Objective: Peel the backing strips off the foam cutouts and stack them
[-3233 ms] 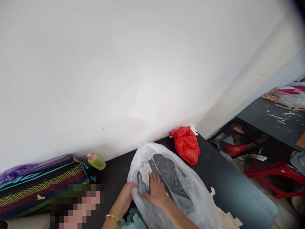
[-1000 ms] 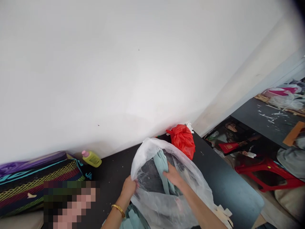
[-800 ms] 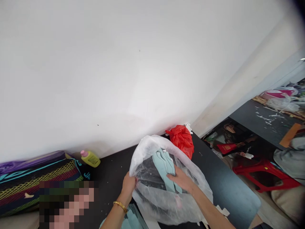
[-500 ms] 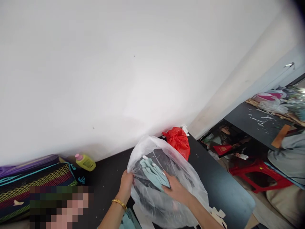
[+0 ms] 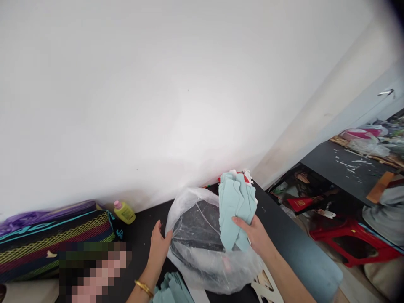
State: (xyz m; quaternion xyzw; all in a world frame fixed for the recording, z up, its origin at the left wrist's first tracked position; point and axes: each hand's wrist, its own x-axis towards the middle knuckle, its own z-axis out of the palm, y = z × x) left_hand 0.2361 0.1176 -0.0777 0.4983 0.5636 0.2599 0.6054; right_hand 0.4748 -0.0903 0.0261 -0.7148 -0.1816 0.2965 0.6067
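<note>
While the right hand (image 5: 259, 239) closes its grip on pale blue pieces (image 5: 232, 198) at the right of the plastic bag (image 5: 214, 273), left hand (image 5: 160, 246) fingers parted at the left rim, black tabletop (image 5: 303, 248) beneath, blue strips (image 5: 173, 289) nearer.

Plastic bag (image 5: 230, 273) on table (image 5: 299, 244) before wall (image 5: 158, 105). Left hand (image 5: 159, 244) at bag's left rim; right hand (image 5: 257, 235), with cut pieces (image 5: 230, 202), over right side. Pile (image 5: 173, 290) before bag, leftward. Bottle (image 5: 126, 213) behind left, beside bundle (image 5: 47, 240). Stool (image 5: 383, 248) far right.

Gaping plastic bag (image 5: 214, 273) with room inside for my left hand (image 5: 160, 245), pale-blue strips (image 5: 233, 206) barring its right side, wall (image 5: 176, 105) behind it
</note>
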